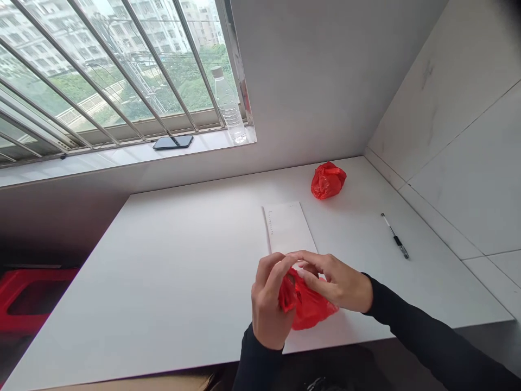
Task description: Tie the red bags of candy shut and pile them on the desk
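Observation:
Both of my hands work at a crumpled red plastic bag (312,307) close to the table's front edge. My left hand (271,304) curls round the bag's left side, with a gathered part of it in the grip. From the right, my right hand (336,279) reaches over the top of the bag, its fingers bent and touching the plastic near the left fingertips. Part of the bag is hidden behind the fingers. Just beyond my hands lies a white paper pad (290,225) with a line of small print along its left edge.
On the white table (183,260), a second bunched red plastic bag (328,180) sits at the back, and a black-and-clear pen (394,236) lies at the right. A phone (173,142) and a clear bottle (230,108) are on the windowsill. A red stool (36,277) stands at the left.

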The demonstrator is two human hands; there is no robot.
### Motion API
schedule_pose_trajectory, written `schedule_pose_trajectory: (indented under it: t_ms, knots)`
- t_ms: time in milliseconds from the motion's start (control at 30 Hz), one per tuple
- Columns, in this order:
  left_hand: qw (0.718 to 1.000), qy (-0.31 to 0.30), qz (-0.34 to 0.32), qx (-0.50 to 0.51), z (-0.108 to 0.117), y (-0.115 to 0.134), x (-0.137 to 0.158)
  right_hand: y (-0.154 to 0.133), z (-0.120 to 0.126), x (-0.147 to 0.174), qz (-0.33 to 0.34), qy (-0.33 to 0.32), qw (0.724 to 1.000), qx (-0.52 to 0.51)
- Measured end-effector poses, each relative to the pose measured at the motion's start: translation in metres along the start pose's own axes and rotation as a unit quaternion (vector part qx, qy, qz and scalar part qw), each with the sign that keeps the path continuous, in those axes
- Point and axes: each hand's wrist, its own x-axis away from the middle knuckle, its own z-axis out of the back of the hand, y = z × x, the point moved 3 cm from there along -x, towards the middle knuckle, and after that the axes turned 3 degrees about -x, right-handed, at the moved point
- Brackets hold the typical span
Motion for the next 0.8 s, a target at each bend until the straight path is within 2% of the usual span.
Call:
schedule_pose_trajectory:
  t_ms: [100,267,333,433,533,600,667,733,800]
  knots:
    - [1.000,-0.016,-0.019,-0.002,-0.005,-0.008,0.005,0.001,0.002,-0.001,0.001,0.012,1.000,0.005]
    - [0.994,-0.097,0.007,-0.058,-0.002,-0.004,0.012,-0.010,0.009,0.005,0.055,0.118,0.989,0.063]
    - [0.989,-0.112,0.022,-0.089,0.000,-0.002,0.025,-0.006,0.011,0.014,0.038,0.139,0.986,0.081]
    - [0.987,-0.054,0.084,-0.126,0.009,-0.010,0.060,0.017,0.020,0.036,-0.044,0.170,0.980,0.092]
    - [0.969,0.016,0.202,-0.139,0.016,-0.027,0.101,0.052,0.029,0.061,-0.109,0.208,0.967,0.094]
    - [0.953,0.039,0.276,-0.114,0.014,-0.035,0.119,0.069,0.028,0.071,-0.129,0.204,0.968,0.076]
    - [0.943,0.077,0.317,-0.071,0.009,-0.037,0.123,0.078,0.021,0.072,-0.130,0.196,0.971,0.038]
    - [0.942,0.106,0.318,-0.032,0.001,-0.036,0.116,0.079,0.010,0.064,-0.107,0.192,0.976,-0.008]
    - [0.954,0.082,0.286,-0.032,-0.010,-0.035,0.103,0.076,-0.003,0.052,-0.071,0.190,0.979,-0.035]
